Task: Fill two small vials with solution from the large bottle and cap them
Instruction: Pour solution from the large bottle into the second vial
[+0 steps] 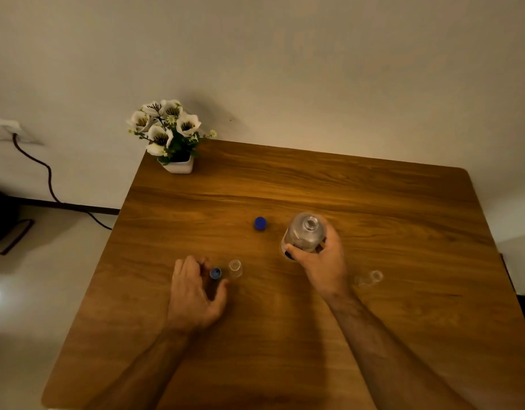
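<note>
In the middle right of the frame I see my right hand (320, 263) wrapped around the large bottle (304, 235), with the thumb on its near side and the fingers behind it. The bottle has no cap and its mouth points up toward the camera. Its blue cap (260, 223) lies alone on the tabletop (373, 202), a little to the left of the bottle. In the lower middle, my left hand (194, 294) is half open and curved around a small vial with a blue cap (215, 273); I cannot tell if the fingers really press it. Just beside it on the right stands an open vial (235, 268). Another clear vial (369, 279) is right of my right wrist.
</note>
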